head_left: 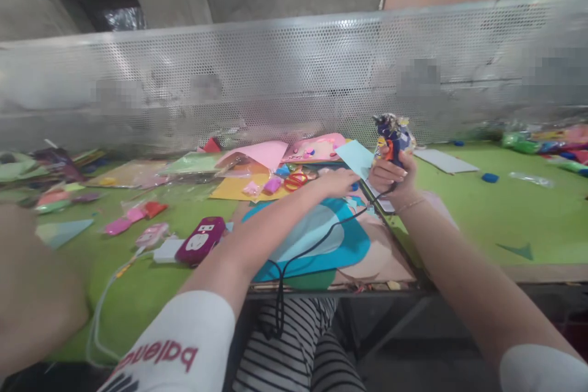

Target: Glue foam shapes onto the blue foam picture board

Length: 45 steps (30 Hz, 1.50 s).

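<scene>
Raised over the table's middle, my right hand (390,173) is closed around a dark blue and orange corded tool (391,135). It looks like a glue gun, though its shiny, crumpled-looking top is unclear. A black cord (316,244) runs from my lap across the papers up to this hand. My left hand (339,184) reaches right with bent fingers close together. A small blue piece (353,186) shows at its fingertips; whether they grip it is unclear. A light blue sheet (356,156) leans behind the hands. Under my left forearm lies a blue rounded sheet (353,245) with a paler oval.
A purple case (202,241) with a white cable (101,294) lies left. Behind are pink paper (260,153), an orange sheet (225,187) and red rings (295,180). Colourful packets (546,138) sit far right. A perforated metal screen (275,82) borders the back. Another person's bare limb (37,294) shows left.
</scene>
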Each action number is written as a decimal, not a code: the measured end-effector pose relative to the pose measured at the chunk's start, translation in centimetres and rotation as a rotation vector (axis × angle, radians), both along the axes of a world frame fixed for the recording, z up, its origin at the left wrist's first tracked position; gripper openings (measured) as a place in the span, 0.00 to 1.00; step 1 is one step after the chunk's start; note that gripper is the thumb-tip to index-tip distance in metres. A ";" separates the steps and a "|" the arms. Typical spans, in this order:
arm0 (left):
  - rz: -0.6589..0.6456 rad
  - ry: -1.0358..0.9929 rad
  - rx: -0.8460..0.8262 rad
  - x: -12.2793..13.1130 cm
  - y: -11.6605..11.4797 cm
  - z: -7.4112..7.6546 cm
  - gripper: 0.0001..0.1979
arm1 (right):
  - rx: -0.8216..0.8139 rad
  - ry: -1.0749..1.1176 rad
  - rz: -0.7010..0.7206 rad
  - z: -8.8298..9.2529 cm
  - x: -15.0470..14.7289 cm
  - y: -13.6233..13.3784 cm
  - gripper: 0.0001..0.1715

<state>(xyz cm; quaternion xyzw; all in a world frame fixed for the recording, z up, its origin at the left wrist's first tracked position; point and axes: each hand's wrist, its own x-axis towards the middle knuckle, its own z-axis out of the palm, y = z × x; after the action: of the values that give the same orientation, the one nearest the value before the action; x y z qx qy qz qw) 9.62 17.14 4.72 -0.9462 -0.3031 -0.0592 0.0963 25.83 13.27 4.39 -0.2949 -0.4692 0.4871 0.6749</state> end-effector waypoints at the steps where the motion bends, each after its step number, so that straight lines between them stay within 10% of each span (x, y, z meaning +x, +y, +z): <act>1: -0.024 0.010 0.022 0.8 0.6 -1.3 0.20 | -0.005 0.007 0.006 -0.3 0.1 0.1 0.20; 5: 0.053 0.037 0.087 2.5 2.5 -4.6 0.13 | 0.023 0.063 -0.020 -0.5 0.4 0.0 0.16; 11: 0.093 -0.045 0.036 1.4 1.7 -4.9 0.11 | 0.010 0.084 0.017 0.2 0.5 -0.4 0.15; 18: 0.120 -0.371 -0.062 -2.6 -1.2 -4.6 0.09 | -0.005 0.160 0.653 -0.2 -0.1 -0.4 0.08; 27: 0.249 -0.575 -0.270 -7.5 -9.7 -6.3 0.07 | -0.111 -0.280 0.925 -2.1 -1.8 -0.2 0.22; 36: 0.608 -0.772 -0.304 -12.7 -5.3 -5.1 0.19 | -0.190 -0.377 0.745 -2.5 -3.7 -0.3 0.14; 45: 0.544 -0.781 -0.332 -14.4 -4.0 -5.5 0.15 | -0.240 -0.479 0.472 -4.1 -6.9 -0.2 0.14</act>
<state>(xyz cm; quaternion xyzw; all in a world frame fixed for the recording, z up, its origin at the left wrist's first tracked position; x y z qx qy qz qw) -4.75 13.18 -0.76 -0.7429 -0.5573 -0.3326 -0.1641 18.98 13.10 0.28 -0.3615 -0.6090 0.5980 0.3753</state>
